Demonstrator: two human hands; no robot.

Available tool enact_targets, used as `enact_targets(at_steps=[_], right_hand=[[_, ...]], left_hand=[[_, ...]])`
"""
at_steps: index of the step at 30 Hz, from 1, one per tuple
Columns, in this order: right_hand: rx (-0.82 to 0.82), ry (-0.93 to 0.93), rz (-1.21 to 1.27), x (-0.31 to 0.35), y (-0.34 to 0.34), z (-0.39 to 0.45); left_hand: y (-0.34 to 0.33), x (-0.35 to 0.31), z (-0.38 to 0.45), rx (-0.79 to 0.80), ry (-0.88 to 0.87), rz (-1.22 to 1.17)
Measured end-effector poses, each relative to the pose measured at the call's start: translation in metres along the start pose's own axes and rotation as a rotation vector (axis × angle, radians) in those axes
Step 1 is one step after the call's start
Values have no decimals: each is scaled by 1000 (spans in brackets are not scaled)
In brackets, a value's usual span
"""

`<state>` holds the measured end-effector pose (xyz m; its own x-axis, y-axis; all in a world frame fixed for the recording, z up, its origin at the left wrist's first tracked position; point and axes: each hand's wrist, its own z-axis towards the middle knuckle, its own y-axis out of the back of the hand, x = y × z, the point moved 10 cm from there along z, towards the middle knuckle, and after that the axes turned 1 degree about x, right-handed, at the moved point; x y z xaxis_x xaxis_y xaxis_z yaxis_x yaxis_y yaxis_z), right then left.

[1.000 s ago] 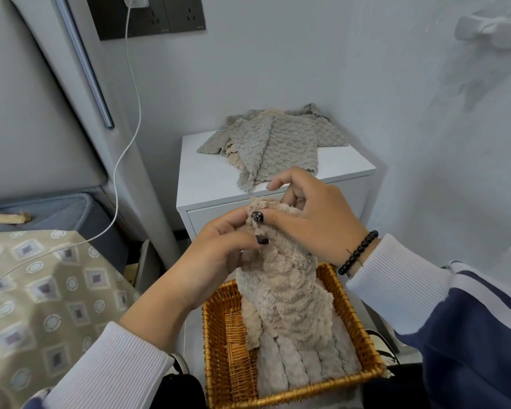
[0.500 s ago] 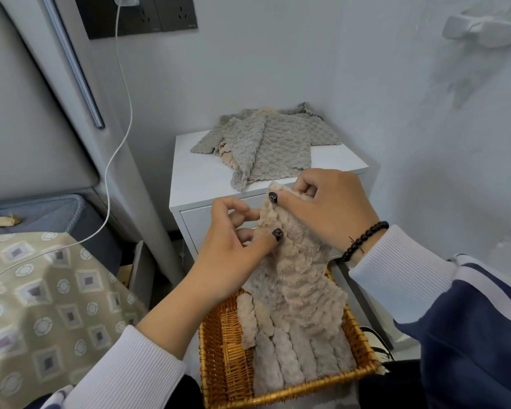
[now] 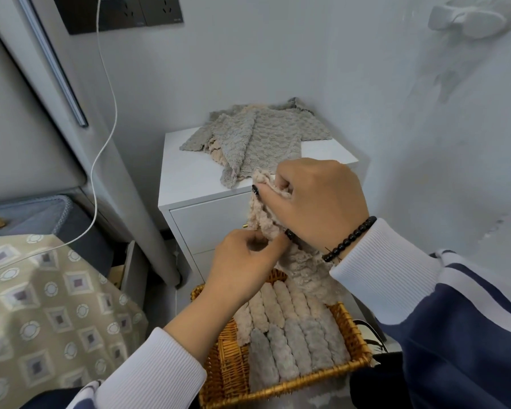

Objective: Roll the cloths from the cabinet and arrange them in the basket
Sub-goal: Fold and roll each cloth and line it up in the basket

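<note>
Head view: both hands (left (image 3: 242, 261), right (image 3: 316, 202)) pinch beige cloth (image 3: 263, 219).

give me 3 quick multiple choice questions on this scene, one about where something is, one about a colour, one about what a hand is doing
1. Where does the pile of unrolled cloths lie?
A. on top of the white cabinet
B. on the patterned bedding
C. inside the basket

2. What colour is the bead bracelet on the right wrist?
A. white
B. black
C. gold

3. What is the right hand doing?
A. resting flat on the cabinet
B. hanging idle with nothing in it
C. gripping the beige cloth

Answers:
1. A: the grey and beige pile sits on the cabinet top by the wall.
2. B: dark round beads show against the white cuff.
3. C: its fingers curl round the upper end of the beige cloth, while the left hand pinches it lower down, above the basket of rolled cloths.
</note>
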<state>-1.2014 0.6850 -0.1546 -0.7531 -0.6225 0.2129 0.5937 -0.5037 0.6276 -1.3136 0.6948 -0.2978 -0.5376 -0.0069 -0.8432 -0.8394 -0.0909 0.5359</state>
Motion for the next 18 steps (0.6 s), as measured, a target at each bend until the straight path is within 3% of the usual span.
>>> enact_targets(at_steps=[5, 10, 18], right_hand=[[-45, 13, -1, 0, 5, 3], [-23, -112, 126, -18, 4, 7], [142, -139, 455, -48, -4, 11]], left_hand=[[-3, 16, 4, 25, 73, 18], [-2, 23, 5, 37, 61, 124], [-24, 13, -4, 294, -149, 100]])
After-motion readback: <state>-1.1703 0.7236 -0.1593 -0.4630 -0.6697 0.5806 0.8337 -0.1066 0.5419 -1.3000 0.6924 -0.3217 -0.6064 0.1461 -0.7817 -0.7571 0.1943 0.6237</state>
